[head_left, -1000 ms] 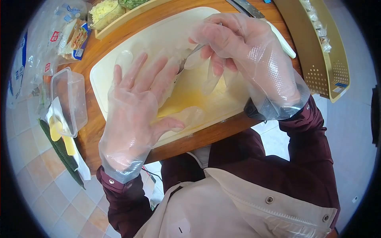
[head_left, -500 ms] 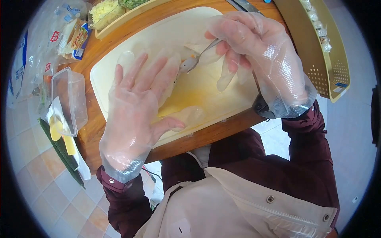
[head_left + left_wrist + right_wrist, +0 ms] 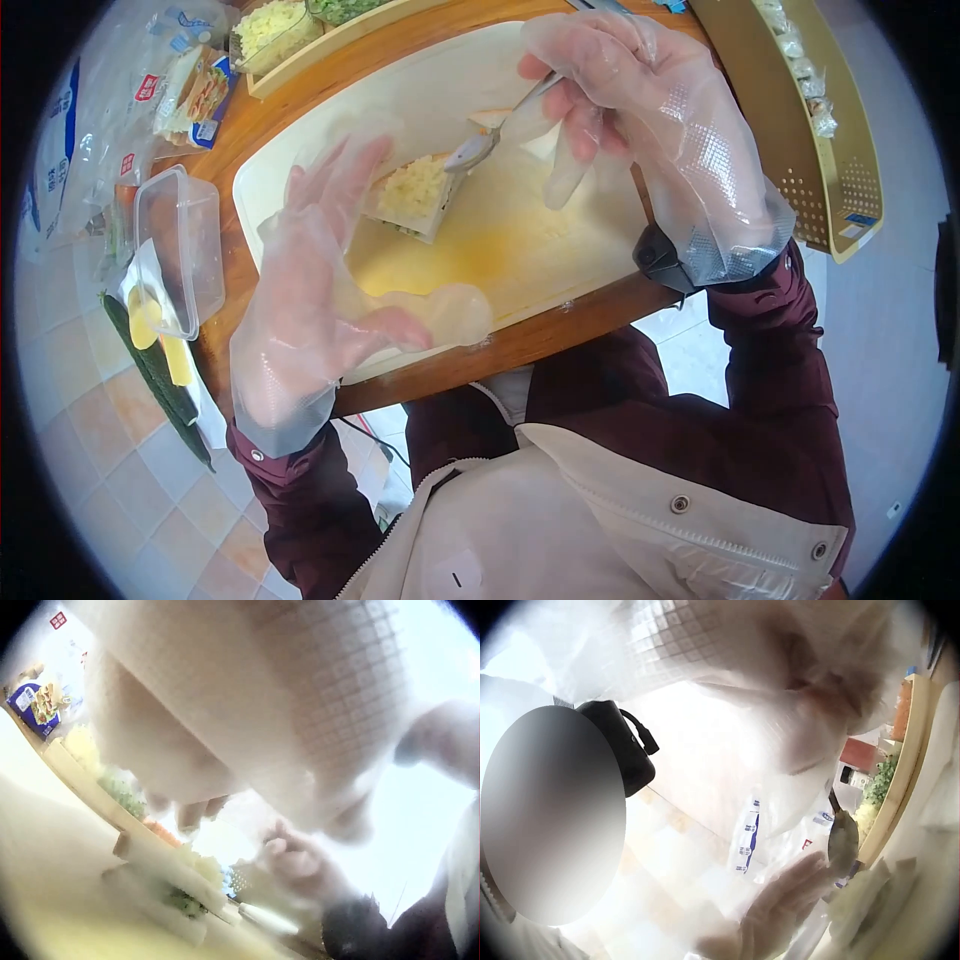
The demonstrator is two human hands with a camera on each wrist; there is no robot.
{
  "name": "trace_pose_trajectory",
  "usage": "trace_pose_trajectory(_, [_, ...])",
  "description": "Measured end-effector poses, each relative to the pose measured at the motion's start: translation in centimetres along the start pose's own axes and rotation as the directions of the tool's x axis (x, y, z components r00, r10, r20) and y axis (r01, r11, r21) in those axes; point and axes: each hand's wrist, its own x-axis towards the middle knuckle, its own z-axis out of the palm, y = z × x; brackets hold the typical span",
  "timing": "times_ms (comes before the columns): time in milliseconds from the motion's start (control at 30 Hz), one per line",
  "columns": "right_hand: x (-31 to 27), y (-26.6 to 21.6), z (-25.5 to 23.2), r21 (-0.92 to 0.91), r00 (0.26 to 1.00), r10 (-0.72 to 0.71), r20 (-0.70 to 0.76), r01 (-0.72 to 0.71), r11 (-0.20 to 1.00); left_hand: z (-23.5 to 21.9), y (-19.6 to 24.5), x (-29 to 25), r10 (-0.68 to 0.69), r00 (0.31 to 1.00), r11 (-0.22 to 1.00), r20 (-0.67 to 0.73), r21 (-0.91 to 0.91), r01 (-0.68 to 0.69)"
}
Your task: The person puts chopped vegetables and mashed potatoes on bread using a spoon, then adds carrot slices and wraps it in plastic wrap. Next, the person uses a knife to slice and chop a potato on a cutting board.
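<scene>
My right hand, in a clear plastic glove, pinches the handle of a metal spoon. The spoon's bowl points down and left, overlapping the right corner of a filled bread stack. Pale yellow chopped filling covers the top of that stack, and green filling shows along its lower side. My gloved left hand stands to the left of the stack, fingers extended and thumb apart. Under both hands lies the white cutting board, stained yellow near its middle. In the right wrist view, the spoon hangs near the bread.
A piece of bread lies behind the spoon. Food containers stand in a wooden tray at the back. To the left are a clear plastic box and a cucumber. A tan basket with wrapped items borders the right.
My left hand has tilted and shifted left, uncovering the filled bread stack. My right hand has moved right with the spoon, whose bowl has come out from beside the left fingers.
</scene>
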Motion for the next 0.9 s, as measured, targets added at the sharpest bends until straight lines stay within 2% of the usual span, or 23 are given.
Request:
trace_pose_trajectory(100, [0.6,-0.5,1.0,0.004,0.998,0.034,-0.049,-0.033,0.999,0.4,-0.2,0.2,0.070,0.997,0.994,0.039,0.082,-0.073])
trace_pose_trajectory(200, [0.9,0.1,1.3,-0.143,0.989,0.068,-0.134,-0.087,0.986,0.6,0.3,0.3,0.062,0.998,0.995,0.024,0.082,-0.064])
trace_pose_trajectory(267, [1.0,2.0,0.7,-0.307,0.965,-0.251,-0.078,0.216,0.927,-0.1,0.9,0.1,0.042,0.998,0.973,0.039,0.224,-0.049])
trace_pose_trajectory(400, [0.9,1.7,0.4,-0.306,0.968,-0.245,0.054,0.250,0.919,0.0,1.4,-2.2,0.042,0.999,0.970,-0.035,0.241,-0.032])
trace_pose_trajectory(467, [0.8,1.6,1.0,-0.290,0.972,-0.233,0.017,0.228,0.930,-0.4,2.5,-2.9,-0.084,0.996,0.969,-0.032,0.230,0.089])
trace_pose_trajectory(600, [1.2,1.6,1.4,-0.308,0.973,-0.223,0.066,0.232,0.922,0.2,2.0,-3.3,-0.201,0.976,0.975,-0.088,0.082,0.209])
trace_pose_trajectory(667, [1.4,1.4,1.9,-0.302,0.962,-0.268,0.047,0.269,0.914,0.7,1.1,-3.0,-0.129,0.985,0.991,-0.112,0.027,0.133])
trace_pose_trajectory(700, [1.6,1.5,2.1,-0.318,0.963,-0.261,0.067,0.269,0.909,0.7,1.0,-2.8,-0.139,0.981,0.990,-0.133,0.013,0.142])
trace_pose_trajectory(767, [1.9,1.6,2.2,-0.412,0.951,-0.287,0.115,0.308,0.857,0.4,1.2,-2.4,-0.214,0.973,0.977,-0.090,0.005,0.215])
trace_pose_trajectory(900, [1.6,1.6,2.3,-0.487,0.950,-0.294,0.106,0.307,0.818,-0.2,1.3,-2.8,-0.191,0.976,0.981,-0.100,-0.008,0.192])
